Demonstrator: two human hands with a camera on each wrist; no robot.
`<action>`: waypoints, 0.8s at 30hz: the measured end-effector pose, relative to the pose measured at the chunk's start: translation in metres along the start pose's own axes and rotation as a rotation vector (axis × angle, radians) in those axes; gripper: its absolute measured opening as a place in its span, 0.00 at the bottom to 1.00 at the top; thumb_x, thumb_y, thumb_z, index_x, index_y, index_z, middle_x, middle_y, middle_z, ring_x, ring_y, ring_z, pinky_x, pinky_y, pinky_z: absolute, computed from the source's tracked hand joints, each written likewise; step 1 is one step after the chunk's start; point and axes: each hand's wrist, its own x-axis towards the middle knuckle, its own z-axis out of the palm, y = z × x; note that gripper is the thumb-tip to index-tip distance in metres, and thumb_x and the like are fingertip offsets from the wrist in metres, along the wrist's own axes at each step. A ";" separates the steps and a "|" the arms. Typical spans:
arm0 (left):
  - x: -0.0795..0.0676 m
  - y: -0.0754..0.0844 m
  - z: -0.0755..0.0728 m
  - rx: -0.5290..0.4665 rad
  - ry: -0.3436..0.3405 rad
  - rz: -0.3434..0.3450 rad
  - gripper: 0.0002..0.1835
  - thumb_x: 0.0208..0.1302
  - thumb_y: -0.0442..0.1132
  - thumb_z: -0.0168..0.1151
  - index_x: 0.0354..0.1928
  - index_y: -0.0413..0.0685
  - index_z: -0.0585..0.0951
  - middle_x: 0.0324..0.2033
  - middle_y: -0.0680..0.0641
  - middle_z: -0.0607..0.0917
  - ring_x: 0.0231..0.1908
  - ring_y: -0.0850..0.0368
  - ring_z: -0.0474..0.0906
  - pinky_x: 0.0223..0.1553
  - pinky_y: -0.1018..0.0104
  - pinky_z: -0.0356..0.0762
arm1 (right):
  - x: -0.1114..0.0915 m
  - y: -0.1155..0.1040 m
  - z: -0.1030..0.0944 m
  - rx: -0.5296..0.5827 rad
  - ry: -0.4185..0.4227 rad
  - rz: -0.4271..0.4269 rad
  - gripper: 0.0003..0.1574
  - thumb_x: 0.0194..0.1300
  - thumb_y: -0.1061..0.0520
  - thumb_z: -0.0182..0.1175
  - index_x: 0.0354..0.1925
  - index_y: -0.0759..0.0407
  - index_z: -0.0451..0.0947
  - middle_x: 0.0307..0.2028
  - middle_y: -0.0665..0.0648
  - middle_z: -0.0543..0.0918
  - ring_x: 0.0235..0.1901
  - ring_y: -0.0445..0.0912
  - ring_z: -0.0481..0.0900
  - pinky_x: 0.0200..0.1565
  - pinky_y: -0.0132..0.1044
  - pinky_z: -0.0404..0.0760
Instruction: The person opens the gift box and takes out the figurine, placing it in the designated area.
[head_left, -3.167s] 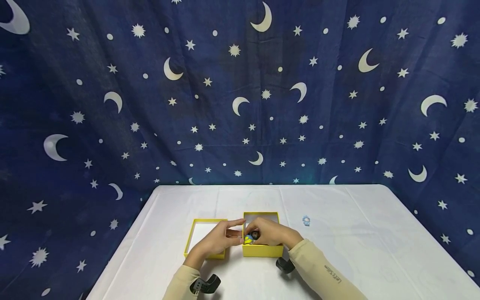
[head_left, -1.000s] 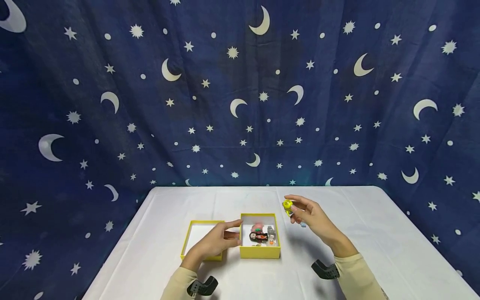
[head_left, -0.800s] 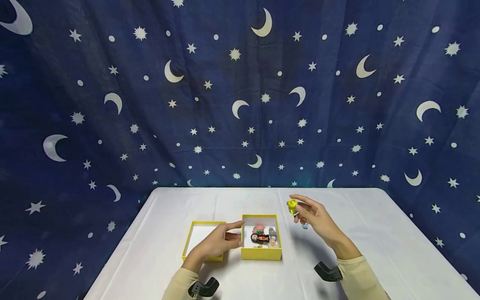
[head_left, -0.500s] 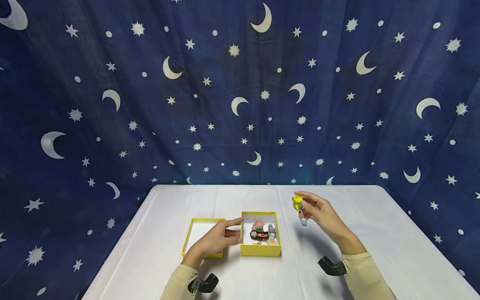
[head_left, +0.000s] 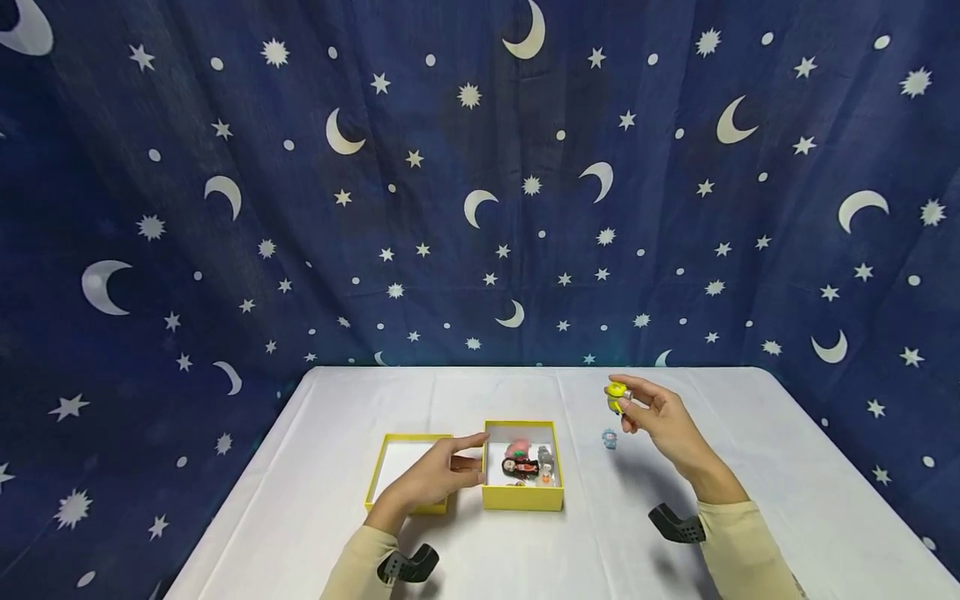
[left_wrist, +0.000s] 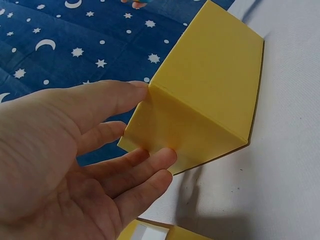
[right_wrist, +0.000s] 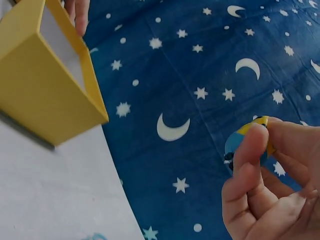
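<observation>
My right hand (head_left: 663,421) pinches a small yellow and blue toy figure (right_wrist: 233,144) between thumb and fingers, raised above the table; the fingers partly cover it. Below it on the cloth lies a light-blue toy figure (head_left: 610,439). With fairly straight fingers, my left hand (head_left: 435,477) touches the left wall of an open yellow box (head_left: 522,499). Inside that box are a dark-haired figure (head_left: 521,467), a pink figure (head_left: 517,449), a grey figure (head_left: 544,455) and a small white and orange one (head_left: 547,474).
A shallow yellow box lid (head_left: 397,458) with a white inside lies left of the box, partly under my left hand. A white cloth covers the table (head_left: 300,508). Behind it hangs a dark blue curtain (head_left: 435,217) with moons and stars.
My right hand has come out of the box with the yellow and blue figure, then moved right and away, past the light-blue figure. My left hand has stayed at the box.
</observation>
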 end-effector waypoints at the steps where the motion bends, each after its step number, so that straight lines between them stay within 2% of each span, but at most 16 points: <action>1: 0.000 0.001 0.000 0.001 -0.001 0.000 0.34 0.69 0.34 0.64 0.75 0.39 0.65 0.75 0.38 0.67 0.65 0.39 0.76 0.62 0.55 0.80 | 0.001 0.000 -0.001 -0.009 0.008 0.004 0.26 0.77 0.58 0.55 0.68 0.66 0.70 0.43 0.42 0.84 0.26 0.37 0.78 0.32 0.30 0.80; 6: 0.001 0.002 -0.001 0.008 0.000 0.005 0.35 0.69 0.34 0.64 0.75 0.37 0.64 0.75 0.37 0.66 0.65 0.38 0.76 0.61 0.57 0.80 | 0.002 0.000 -0.004 -0.056 0.065 0.055 0.28 0.76 0.57 0.57 0.67 0.70 0.70 0.36 0.42 0.81 0.24 0.36 0.76 0.28 0.30 0.78; 10: 0.001 0.000 -0.001 0.012 0.002 0.016 0.35 0.69 0.34 0.65 0.75 0.36 0.65 0.74 0.36 0.66 0.65 0.38 0.76 0.60 0.59 0.80 | 0.001 0.002 -0.007 -0.102 0.104 0.083 0.27 0.75 0.56 0.58 0.66 0.69 0.72 0.33 0.43 0.80 0.21 0.37 0.76 0.25 0.31 0.77; 17: 0.002 -0.002 0.000 0.009 0.001 0.014 0.35 0.68 0.34 0.65 0.74 0.34 0.65 0.74 0.36 0.66 0.65 0.37 0.76 0.61 0.60 0.80 | 0.001 0.009 -0.009 -0.150 0.128 0.108 0.27 0.76 0.57 0.56 0.67 0.68 0.71 0.33 0.45 0.82 0.21 0.38 0.80 0.24 0.31 0.77; 24: 0.003 -0.002 0.000 0.004 0.010 0.007 0.35 0.67 0.34 0.65 0.73 0.34 0.66 0.74 0.36 0.67 0.65 0.38 0.76 0.62 0.54 0.79 | 0.001 0.008 -0.012 -0.146 0.127 0.137 0.29 0.77 0.57 0.55 0.70 0.67 0.69 0.35 0.50 0.82 0.24 0.38 0.81 0.27 0.30 0.78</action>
